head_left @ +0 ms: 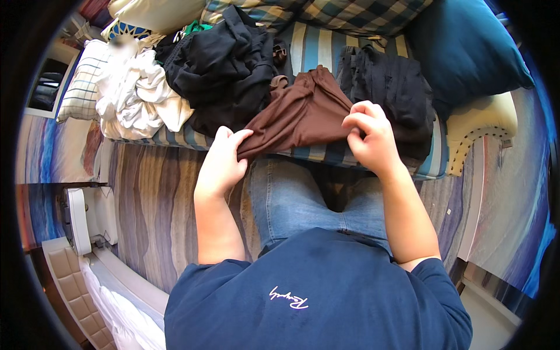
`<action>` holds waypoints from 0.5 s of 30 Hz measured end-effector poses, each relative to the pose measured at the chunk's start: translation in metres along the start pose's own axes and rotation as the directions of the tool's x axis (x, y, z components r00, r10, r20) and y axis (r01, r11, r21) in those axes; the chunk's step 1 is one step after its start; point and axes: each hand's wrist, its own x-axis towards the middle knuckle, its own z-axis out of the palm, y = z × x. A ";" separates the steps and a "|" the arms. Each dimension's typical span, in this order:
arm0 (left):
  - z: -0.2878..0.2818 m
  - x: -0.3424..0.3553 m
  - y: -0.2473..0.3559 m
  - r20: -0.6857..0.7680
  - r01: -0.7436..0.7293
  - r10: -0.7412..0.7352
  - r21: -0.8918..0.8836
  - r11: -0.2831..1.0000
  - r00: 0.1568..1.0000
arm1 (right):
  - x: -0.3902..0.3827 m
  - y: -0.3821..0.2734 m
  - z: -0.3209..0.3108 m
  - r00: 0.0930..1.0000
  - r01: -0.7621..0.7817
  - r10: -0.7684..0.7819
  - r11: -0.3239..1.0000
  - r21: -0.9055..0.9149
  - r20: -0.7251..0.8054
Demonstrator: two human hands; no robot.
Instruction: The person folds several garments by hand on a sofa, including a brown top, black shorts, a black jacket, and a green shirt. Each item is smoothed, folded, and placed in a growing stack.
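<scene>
A brown garment (309, 114) stretches between my two hands at the front of the striped sofa (312, 46); its exact kind cannot be made out. My left hand (221, 160) pinches its left end, fingers and thumb closed on the cloth. At the upper right edge of the cloth, my right hand (373, 134) is curled with thumb and fingers gripping it. Behind and left of the garment rises a crumpled heap of black clothes (224, 64). Dark folded clothes (388, 87) lie stacked just beyond my right hand.
White clothes (137, 87) are bunched at the sofa's left, by a checked pillow (81, 81). A dark blue cushion (466, 52) leans at the right, above the cream studded armrest (484, 128). Plaid cushions (356, 14) line the back. A bed with white fabric (122, 315) stands lower left.
</scene>
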 end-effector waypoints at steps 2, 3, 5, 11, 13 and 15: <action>-0.007 -0.005 -0.007 -0.028 0.020 -0.017 0.118 0.993 0.999 | -0.002 -0.021 -0.009 0.998 0.064 -0.058 0.978 -0.200 0.035; 0.000 -0.010 -0.010 -0.101 0.001 0.005 0.066 0.998 0.995 | -0.007 -0.029 -0.019 0.997 0.048 -0.021 0.936 -0.349 0.080; -0.019 -0.016 -0.010 -0.119 0.042 -0.039 0.022 0.999 0.992 | -0.014 -0.021 -0.024 0.992 0.022 0.039 0.882 -0.471 0.118; -0.048 -0.030 -0.014 -0.427 -0.090 0.062 -0.044 0.995 0.902 | -0.010 -0.015 -0.050 0.897 -0.069 -0.082 0.945 -0.320 -0.435; -0.049 -0.030 -0.016 -0.608 -0.200 0.080 -0.132 0.971 0.790 | -0.010 -0.020 -0.052 0.822 -0.058 -0.002 0.995 -0.087 -0.570; -0.047 -0.029 -0.015 -0.673 -0.392 0.001 -0.430 0.814 0.740 | -0.009 -0.024 -0.054 0.835 0.054 0.047 0.985 0.165 -0.549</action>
